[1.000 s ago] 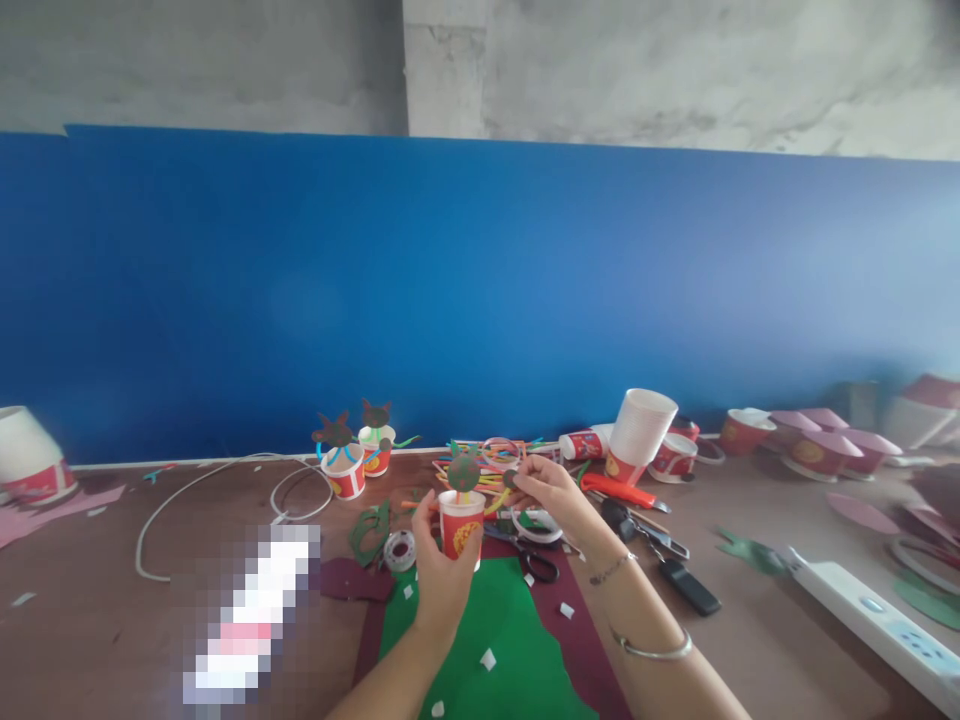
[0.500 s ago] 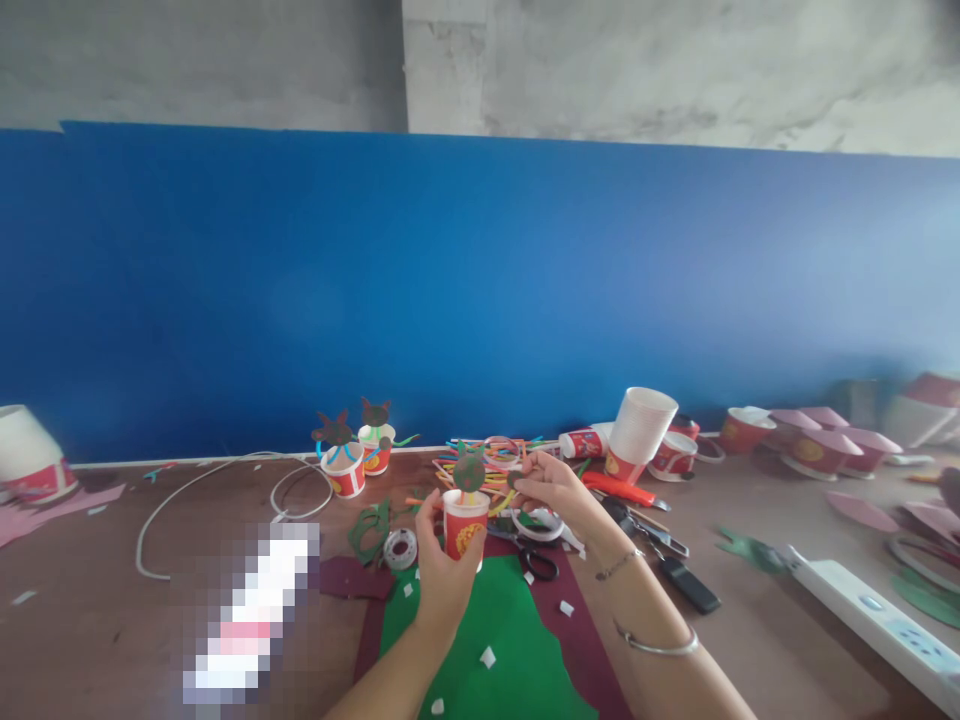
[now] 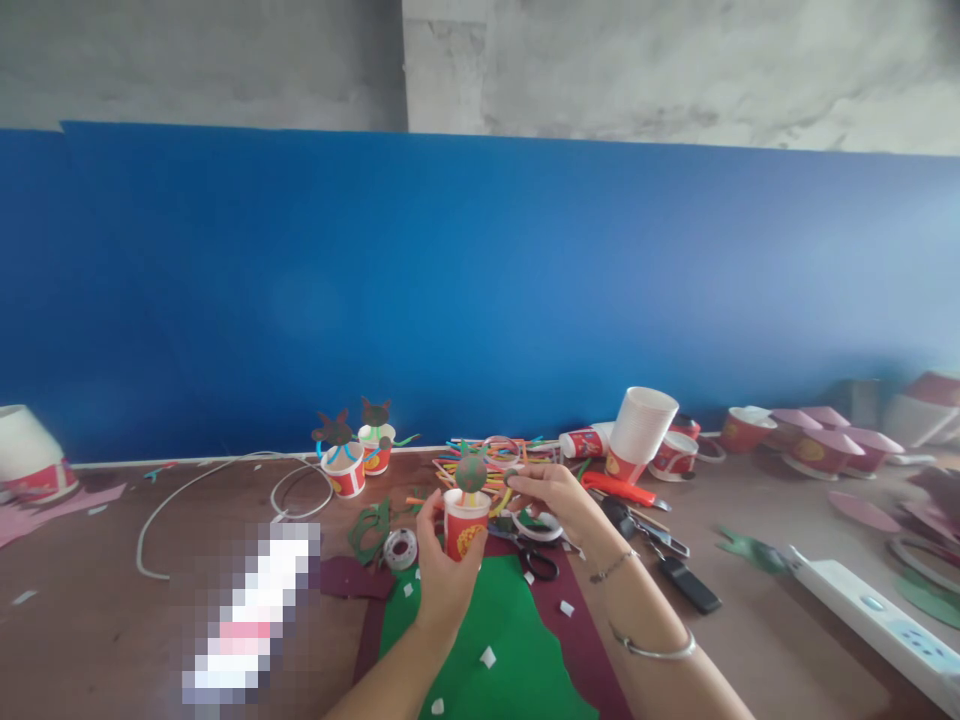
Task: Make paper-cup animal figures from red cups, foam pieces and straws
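A red and white paper cup (image 3: pixel 466 522) stands upright in my left hand (image 3: pixel 444 575), whose fingers wrap round its sides. Above its rim rises a green cat-eared paper head (image 3: pixel 472 474). An orange straw (image 3: pixel 416 502) sticks out left of the cup, and a yellow one (image 3: pixel 500 502) curves out on the right. My right hand (image 3: pixel 551 490) pinches a small dark round piece (image 3: pixel 511 477) at the yellow straw's upper end. Below lies green paper (image 3: pixel 495 620) over dark red paper, strewn with small white scraps.
Two finished-looking cups with dark paper heads (image 3: pixel 343 470) stand back left. A tape roll (image 3: pixel 400 549), scissors (image 3: pixel 540 563), a straw pile (image 3: pixel 450 462), an orange cutter (image 3: pixel 619 489), stacked cups (image 3: pixel 640 430) and a power strip (image 3: pixel 877 620) lie around. A blue panel (image 3: pixel 480 290) rises behind.
My right hand has shifted slightly left and up with the dark round piece, its fingers more level. The green head sits a touch more upright; my left hand keeps its hold.
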Action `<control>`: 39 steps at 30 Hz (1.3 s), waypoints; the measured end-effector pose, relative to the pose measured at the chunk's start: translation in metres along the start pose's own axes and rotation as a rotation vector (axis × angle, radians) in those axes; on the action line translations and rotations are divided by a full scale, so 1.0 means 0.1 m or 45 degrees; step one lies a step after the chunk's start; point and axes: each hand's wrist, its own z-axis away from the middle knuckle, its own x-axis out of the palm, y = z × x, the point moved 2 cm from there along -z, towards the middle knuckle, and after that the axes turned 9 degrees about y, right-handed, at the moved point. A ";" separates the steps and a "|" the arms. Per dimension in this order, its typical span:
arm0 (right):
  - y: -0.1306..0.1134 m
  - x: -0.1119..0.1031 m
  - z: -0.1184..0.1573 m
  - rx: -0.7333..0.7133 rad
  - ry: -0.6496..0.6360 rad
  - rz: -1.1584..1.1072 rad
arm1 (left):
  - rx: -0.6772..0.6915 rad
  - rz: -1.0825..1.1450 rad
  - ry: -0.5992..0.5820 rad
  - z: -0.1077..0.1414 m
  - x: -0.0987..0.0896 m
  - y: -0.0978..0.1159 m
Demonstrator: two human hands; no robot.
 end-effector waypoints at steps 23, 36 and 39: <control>0.00 -0.16 0.01 -0.082 -0.148 0.152 | -0.026 0.040 -0.027 0.01 -0.01 -0.02; -0.04 -0.13 0.00 -0.263 -0.033 0.262 | -0.015 0.063 -0.033 0.01 -0.01 -0.02; -0.03 -0.11 -0.01 -0.317 -0.008 0.254 | -0.026 0.078 -0.038 0.01 -0.01 -0.02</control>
